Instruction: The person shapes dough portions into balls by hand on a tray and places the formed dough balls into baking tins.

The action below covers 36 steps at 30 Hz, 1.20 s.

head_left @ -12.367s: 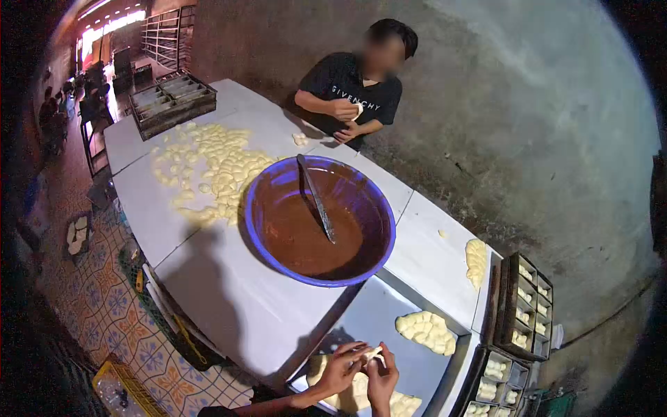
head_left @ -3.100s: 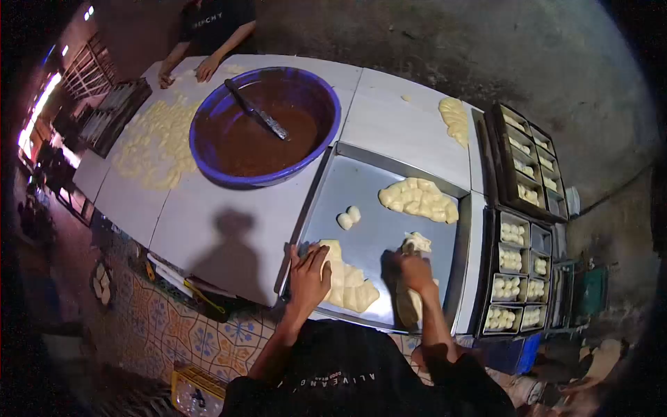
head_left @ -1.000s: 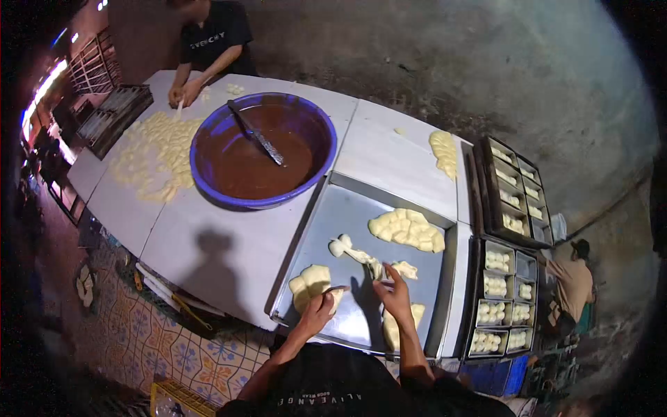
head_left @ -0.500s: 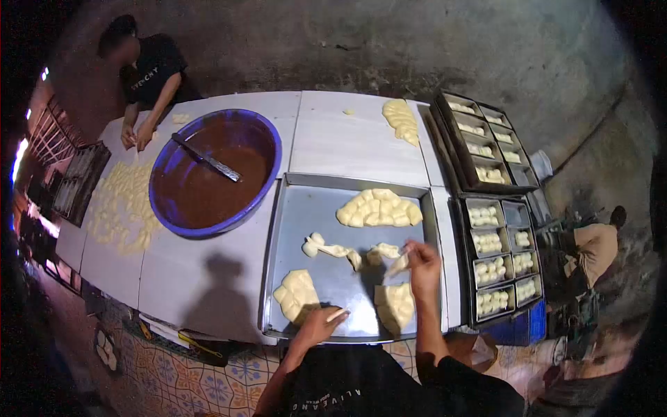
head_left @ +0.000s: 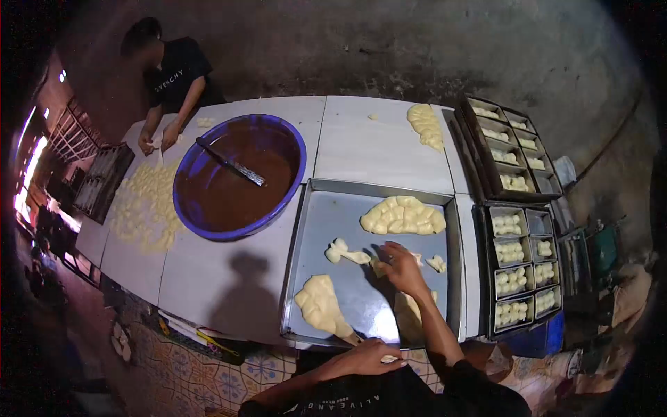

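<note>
My left hand [head_left: 372, 357] is closed on a piece of dough at the tray's front edge, close to my body. A dough lump [head_left: 321, 304] lies at the tray's near left, its end stretched toward that hand. Over the middle of the metal tray [head_left: 294, 271] is my right hand [head_left: 405, 270], fingers stretched out and low over small dough pieces. To its left lies a twisted dough strip [head_left: 346, 252], to its right a small dough scrap [head_left: 437, 263]. My right forearm partly hides another dough lump [head_left: 408, 316]. A large dough slab [head_left: 403, 216] rests farther back.
A blue basin [head_left: 300, 163] of brown liquid holds a long dark-handled tool [head_left: 233, 163]. Many dough pieces [head_left: 147, 201] lie left of it, near a co-worker [head_left: 177, 80]. Baking tins [head_left: 513, 283] with dough balls stand at right. More dough [head_left: 425, 126] sits at the back.
My left hand has moved toward my body, and the near-left dough is stretched after it. My right hand has shifted left in the tray and opened. The whole view has shifted.
</note>
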Each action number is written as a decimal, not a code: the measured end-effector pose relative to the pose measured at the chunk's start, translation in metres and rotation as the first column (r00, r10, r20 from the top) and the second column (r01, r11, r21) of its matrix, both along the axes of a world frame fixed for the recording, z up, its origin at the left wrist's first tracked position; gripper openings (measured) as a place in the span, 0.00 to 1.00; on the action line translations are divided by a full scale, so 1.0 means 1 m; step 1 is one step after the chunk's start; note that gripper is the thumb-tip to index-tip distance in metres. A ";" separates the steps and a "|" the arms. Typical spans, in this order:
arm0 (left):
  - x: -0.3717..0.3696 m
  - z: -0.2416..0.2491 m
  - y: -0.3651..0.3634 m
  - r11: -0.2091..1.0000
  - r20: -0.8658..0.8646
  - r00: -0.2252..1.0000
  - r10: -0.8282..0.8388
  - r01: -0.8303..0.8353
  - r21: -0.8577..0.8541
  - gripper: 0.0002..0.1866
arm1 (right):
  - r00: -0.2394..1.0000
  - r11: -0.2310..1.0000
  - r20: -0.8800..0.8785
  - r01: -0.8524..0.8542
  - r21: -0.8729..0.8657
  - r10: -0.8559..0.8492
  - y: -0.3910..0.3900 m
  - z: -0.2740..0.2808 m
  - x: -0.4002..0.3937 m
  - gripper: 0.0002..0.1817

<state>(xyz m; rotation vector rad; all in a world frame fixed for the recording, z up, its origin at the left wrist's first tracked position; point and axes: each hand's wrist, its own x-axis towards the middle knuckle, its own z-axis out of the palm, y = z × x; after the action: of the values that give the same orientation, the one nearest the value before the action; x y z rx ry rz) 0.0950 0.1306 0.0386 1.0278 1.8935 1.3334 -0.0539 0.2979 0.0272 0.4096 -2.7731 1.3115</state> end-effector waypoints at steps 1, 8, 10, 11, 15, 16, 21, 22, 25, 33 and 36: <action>0.000 0.004 0.000 0.993 -0.044 0.997 0.056 -0.051 0.103 0.16 | 0.999 0.999 -0.026 -0.035 -0.025 0.034 -0.017 -0.011 -0.012 0.23; -0.009 0.052 -0.014 0.976 0.087 0.996 -0.034 0.014 0.219 0.09 | 0.990 0.988 0.068 -0.127 0.086 0.122 -0.059 -0.051 -0.033 0.13; -0.008 0.050 -0.026 0.925 0.242 0.942 0.234 -0.292 0.242 0.11 | 0.976 0.917 0.187 -0.031 -0.397 0.114 -0.050 -0.026 -0.017 0.09; -0.008 0.041 -0.037 0.924 0.345 0.867 0.360 -0.382 -0.003 0.16 | 0.988 0.892 0.143 0.013 -0.453 0.058 -0.043 -0.001 -0.007 0.09; -0.023 -0.008 -0.040 0.837 0.170 0.829 0.532 -0.545 0.040 0.27 | 0.989 0.690 0.130 0.138 -0.710 -0.064 -0.017 0.037 0.009 0.07; -0.027 -0.006 -0.036 0.775 0.118 0.774 0.622 -0.630 0.053 0.27 | 0.996 0.595 0.051 0.086 -0.799 -0.076 -0.011 0.047 0.009 0.06; -0.037 -0.010 -0.025 0.790 0.253 0.762 0.595 -0.613 -0.014 0.15 | 0.996 0.144 -0.092 -0.093 -0.985 0.013 0.011 0.082 0.022 0.19; -0.036 -0.014 -0.025 0.791 0.254 0.763 0.594 -0.611 -0.015 0.15 | 0.988 0.121 -0.152 -0.153 -0.981 0.016 0.017 0.078 0.023 0.22; -0.039 -0.024 -0.034 0.820 0.339 0.773 0.537 -0.573 0.008 0.12 | 0.939 0.039 -0.200 -0.219 -0.975 0.280 0.039 0.071 0.015 0.35; -0.032 -0.018 -0.011 0.930 -0.441 0.878 0.187 -0.303 -0.208 0.30 | 0.920 0.867 0.053 0.385 -0.317 -0.389 0.024 -0.032 -0.017 0.23; -0.027 -0.037 -0.012 0.904 -0.481 0.872 0.088 -0.273 -0.330 0.35 | 0.997 0.978 0.070 0.028 -0.206 -0.014 -0.004 -0.033 -0.031 0.24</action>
<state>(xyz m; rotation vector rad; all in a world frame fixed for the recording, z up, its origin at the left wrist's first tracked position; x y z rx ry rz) 0.0679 0.1185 0.0017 1.0276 2.5397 0.7854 -0.0849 0.2935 -0.0062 0.3275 -2.6477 1.6174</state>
